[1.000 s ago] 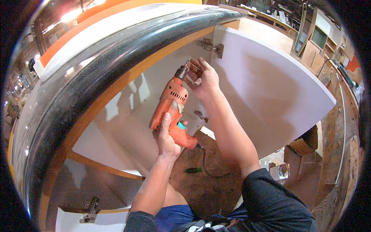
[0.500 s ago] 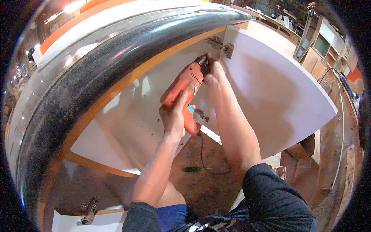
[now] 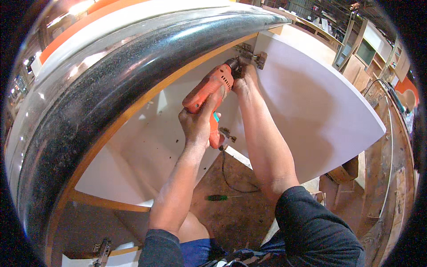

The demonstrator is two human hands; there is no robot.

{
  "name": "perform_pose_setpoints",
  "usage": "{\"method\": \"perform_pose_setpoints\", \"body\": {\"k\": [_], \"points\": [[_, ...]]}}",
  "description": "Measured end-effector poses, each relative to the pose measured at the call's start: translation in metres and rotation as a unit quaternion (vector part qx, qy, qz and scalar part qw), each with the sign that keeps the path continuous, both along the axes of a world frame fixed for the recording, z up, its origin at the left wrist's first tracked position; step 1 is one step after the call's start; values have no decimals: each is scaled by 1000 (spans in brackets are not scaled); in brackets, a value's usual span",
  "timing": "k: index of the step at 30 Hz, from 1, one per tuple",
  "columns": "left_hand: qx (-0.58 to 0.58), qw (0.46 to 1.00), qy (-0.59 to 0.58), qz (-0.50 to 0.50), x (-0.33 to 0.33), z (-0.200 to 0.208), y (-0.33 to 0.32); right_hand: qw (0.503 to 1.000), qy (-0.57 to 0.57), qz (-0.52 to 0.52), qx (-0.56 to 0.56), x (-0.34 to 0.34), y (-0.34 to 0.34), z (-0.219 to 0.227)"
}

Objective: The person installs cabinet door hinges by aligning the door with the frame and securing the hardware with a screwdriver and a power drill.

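My left hand (image 3: 198, 122) is wrapped round the grip of an orange corded power drill (image 3: 209, 89), which points up and away toward the upper corner of a white cabinet. Up by the chuck (image 3: 232, 63), my right hand (image 3: 245, 75) has its fingers closed; what lies in them is hidden. Just beyond these fingers, a metal hinge (image 3: 260, 60) joins the cabinet side to the white door (image 3: 311, 102) that stands open on the right. A second hinge (image 3: 227, 135) sits lower down, right of the drill's grip.
A rounded black edge (image 3: 89, 80) curves over the cabinet on the left. On the brown surface below lies a green-handled screwdriver (image 3: 216, 197), near the drill's cord (image 3: 227, 175). Another hinge (image 3: 103, 251) shows at lower left. Wooden boards (image 3: 387, 178) stand at right.
The drill's chuck has come closer to the upper hinge, and the drill has tilted slightly. My right hand has moved up a little with it. The whole view has shifted slightly.
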State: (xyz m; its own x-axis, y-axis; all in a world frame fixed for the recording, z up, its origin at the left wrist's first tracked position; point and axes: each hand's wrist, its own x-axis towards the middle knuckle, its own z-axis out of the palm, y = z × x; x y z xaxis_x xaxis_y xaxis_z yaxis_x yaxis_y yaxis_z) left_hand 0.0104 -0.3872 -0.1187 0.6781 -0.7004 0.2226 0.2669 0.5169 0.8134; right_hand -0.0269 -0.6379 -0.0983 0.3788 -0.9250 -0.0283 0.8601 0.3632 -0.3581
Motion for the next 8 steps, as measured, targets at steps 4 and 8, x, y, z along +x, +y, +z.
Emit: {"method": "perform_pose_setpoints", "body": {"k": [4, 8], "points": [[11, 1000, -9, -8, 5, 1, -1, 998, -37, 31, -47, 0, 1, -1], [0, 1000, -17, -19, 3, 5, -2, 996, -22, 9, -86, 3, -11, -8]]}}
